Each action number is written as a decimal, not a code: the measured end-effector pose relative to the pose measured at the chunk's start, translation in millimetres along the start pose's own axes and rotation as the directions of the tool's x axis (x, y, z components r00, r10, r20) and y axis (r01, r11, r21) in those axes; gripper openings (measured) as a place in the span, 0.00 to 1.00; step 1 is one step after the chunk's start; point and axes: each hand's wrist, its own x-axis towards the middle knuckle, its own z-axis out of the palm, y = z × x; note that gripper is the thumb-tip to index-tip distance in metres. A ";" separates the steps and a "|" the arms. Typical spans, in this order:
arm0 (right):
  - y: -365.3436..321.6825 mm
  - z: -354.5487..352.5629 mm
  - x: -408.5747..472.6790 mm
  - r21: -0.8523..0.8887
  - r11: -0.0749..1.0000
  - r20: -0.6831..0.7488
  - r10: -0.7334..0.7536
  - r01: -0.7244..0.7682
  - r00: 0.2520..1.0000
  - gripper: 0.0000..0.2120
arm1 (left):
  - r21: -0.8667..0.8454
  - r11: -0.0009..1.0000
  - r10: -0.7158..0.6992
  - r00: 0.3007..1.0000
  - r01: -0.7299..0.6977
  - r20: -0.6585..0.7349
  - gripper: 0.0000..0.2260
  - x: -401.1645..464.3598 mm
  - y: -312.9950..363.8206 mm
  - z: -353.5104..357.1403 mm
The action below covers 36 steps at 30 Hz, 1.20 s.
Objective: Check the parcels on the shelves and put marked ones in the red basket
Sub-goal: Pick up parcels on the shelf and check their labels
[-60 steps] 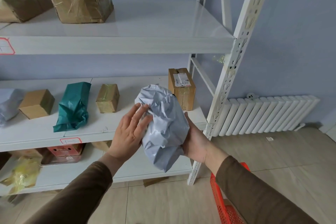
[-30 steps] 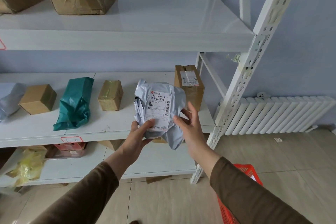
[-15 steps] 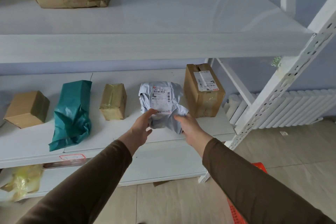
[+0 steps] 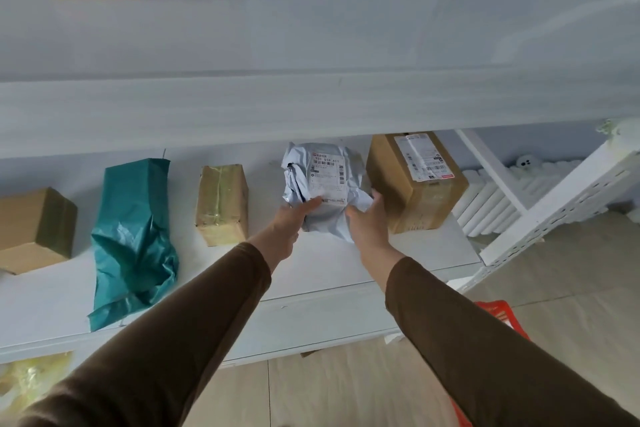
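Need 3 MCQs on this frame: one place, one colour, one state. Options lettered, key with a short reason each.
1. Where does the crumpled grey plastic mailer bag sit?
A. in the basket
B. on the middle shelf, between two brown parcels
C. on the floor

2. What colour is the soft plastic parcel lying left of the small taped brown box?
A. teal
B. pink
C. black

3. How does the grey mailer's printed label face?
A. hidden underneath
B. towards the wall
C. towards the camera

Key: 1 B, it rests on the white shelf between the taped box and the large labelled cardboard box; 2 A, the teal bag; 3 C, barcodes show.
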 end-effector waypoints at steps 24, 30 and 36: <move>-39.4 146.5 -91.1 0.029 0.994 0.544 0.069 -0.101 0.836 0.18 | 0.023 0.997 0.075 0.972 -0.072 -0.221 0.11 -45.1 6.1 -170.2; -49.9 108.1 -116.5 0.199 0.962 0.500 0.062 -0.185 0.864 0.19 | -0.091 0.974 0.193 0.972 -0.206 -0.135 0.07 -89.1 1.9 -157.9; -50.9 38.1 -147.4 0.395 0.823 0.589 0.115 -0.409 0.800 0.16 | 0.013 0.918 0.396 0.918 -0.396 -0.029 0.20 -151.7 -3.6 -125.4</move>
